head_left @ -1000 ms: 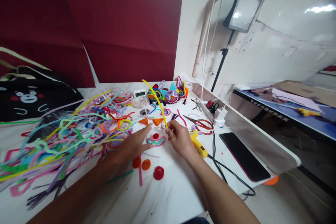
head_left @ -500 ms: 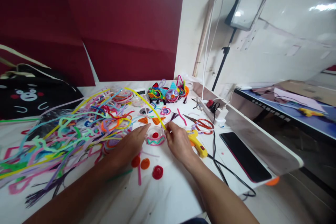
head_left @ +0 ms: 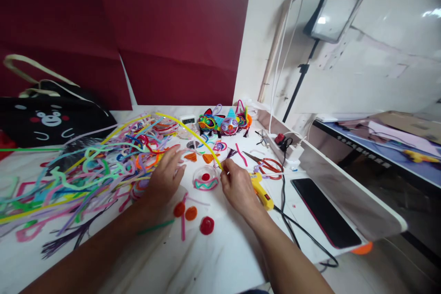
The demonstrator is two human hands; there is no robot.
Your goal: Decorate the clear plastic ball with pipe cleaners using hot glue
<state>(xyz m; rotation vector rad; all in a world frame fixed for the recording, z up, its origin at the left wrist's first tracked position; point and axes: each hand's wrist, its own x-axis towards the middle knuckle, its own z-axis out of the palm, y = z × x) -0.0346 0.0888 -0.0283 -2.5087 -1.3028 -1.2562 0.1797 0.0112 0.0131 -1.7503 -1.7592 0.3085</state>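
Note:
My right hand (head_left: 239, 188) pinches one end of a long yellow pipe cleaner (head_left: 193, 133), which arcs up and away to the left. Open, with fingers apart, my left hand (head_left: 167, 174) hovers at the right edge of a tangled heap of coloured pipe cleaners (head_left: 93, 170). Between the hands lies a clear round piece (head_left: 206, 178) carrying a red coil and a pink and teal wavy trim. Nearer me are two orange discs (head_left: 190, 213), a red disc (head_left: 207, 225) and a short pink strip (head_left: 183, 227). Two orange striped pieces (head_left: 190, 157) lie beyond the clear piece.
A yellow glue gun (head_left: 263, 193) lies beside my right hand, its black cord trailing right. Orange-handled scissors (head_left: 270, 167), a phone (head_left: 325, 213) and a power strip (head_left: 289, 151) are on the right. Colourful finished ornaments (head_left: 223, 123) stand at the back; a black bag (head_left: 51, 121) is far left.
My left hand has moved left, away from the clear round piece, and its fingers have spread. My right hand still pinches the yellow pipe cleaner. The view has shifted slightly.

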